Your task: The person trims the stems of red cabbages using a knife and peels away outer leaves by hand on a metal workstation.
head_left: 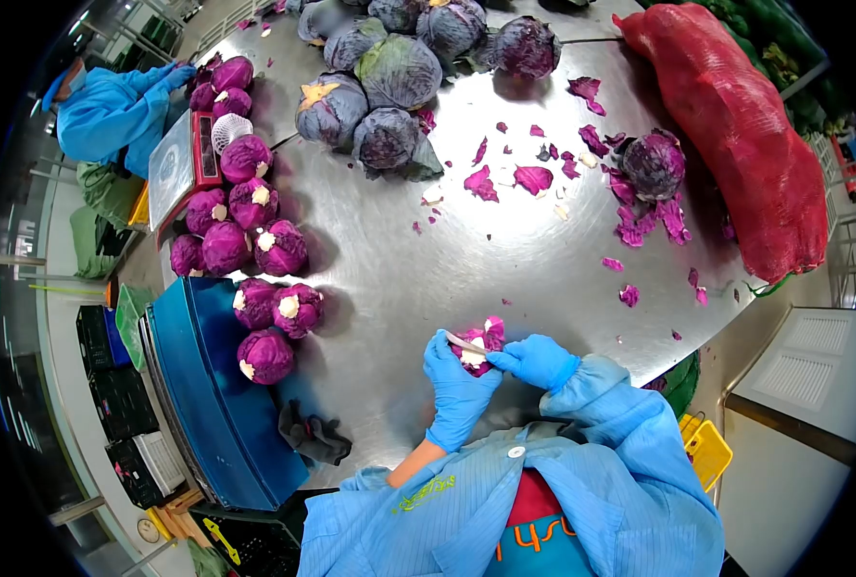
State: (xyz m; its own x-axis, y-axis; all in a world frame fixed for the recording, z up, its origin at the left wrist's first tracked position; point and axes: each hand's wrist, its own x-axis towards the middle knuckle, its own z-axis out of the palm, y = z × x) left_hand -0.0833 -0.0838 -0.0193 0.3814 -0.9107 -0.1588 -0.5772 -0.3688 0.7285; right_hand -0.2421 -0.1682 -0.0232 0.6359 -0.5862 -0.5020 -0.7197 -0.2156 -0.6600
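Near the front edge of the steel table, my left hand (459,389) in a blue glove grips a red cabbage (491,333), its pale cut stem facing up. My right hand (539,362), also gloved, is closed round a knife (465,343) whose blade lies across the stem. The knife's handle is mostly hidden in my fingers. Left of my hands, several trimmed cabbages (298,311) with white stem ends stand along the table. Untrimmed cabbages with dark outer leaves (397,73) are heaped at the back.
A full red mesh sack (736,144) lies along the right edge. Loose purple leaves (534,179) litter the steel table (390,250) near another cabbage (653,165). At left are a scale (173,168), blue crates (221,385), a dark cloth (313,435) and a blue-clad person (111,115).
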